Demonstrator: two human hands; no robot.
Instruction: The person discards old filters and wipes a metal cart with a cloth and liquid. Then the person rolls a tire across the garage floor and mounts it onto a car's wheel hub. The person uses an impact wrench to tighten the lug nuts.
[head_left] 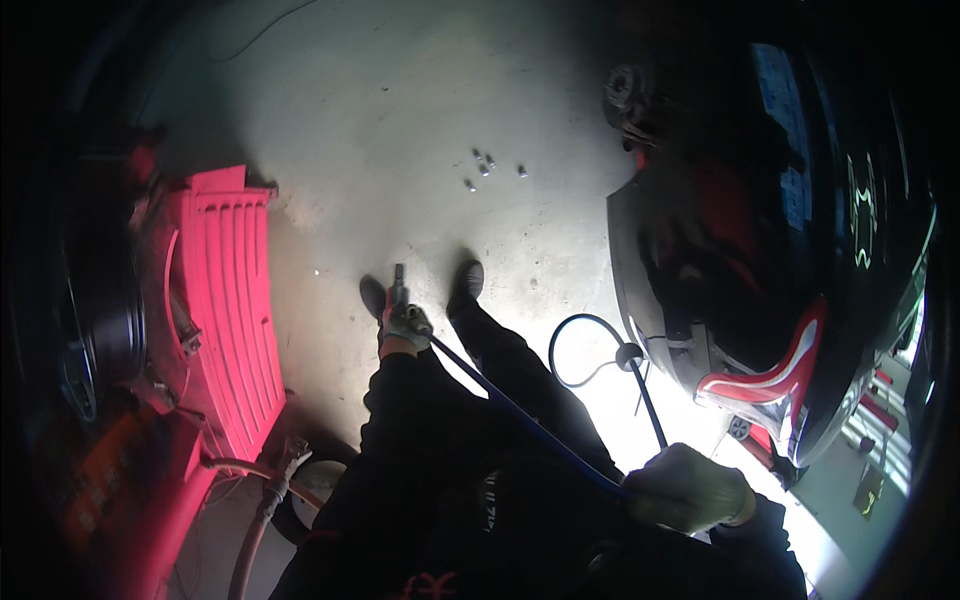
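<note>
My left hand (405, 325), gloved, is closed around an air wrench with a dark cylindrical socket end (399, 275) pointing away from me over the floor, near my left shoe. A blue air hose (525, 420) runs from that hand across my body to my right hand (690, 490). The right hand, also gloved, is closed on the hose at the lower right. Beyond it the hose rises to a dark ball-shaped stopper (628, 357) and a loop. Several small silver pieces that look like lug nuts (485, 170) lie on the floor ahead.
On the left stands a red machine with a ribbed panel (235, 300), a dark wheel rim (105, 320) beside it. Thick hoses (255, 530) hang at its near end. A dark car with a red-and-white light (770, 370) fills the right side. Bright light washes out the floor near it.
</note>
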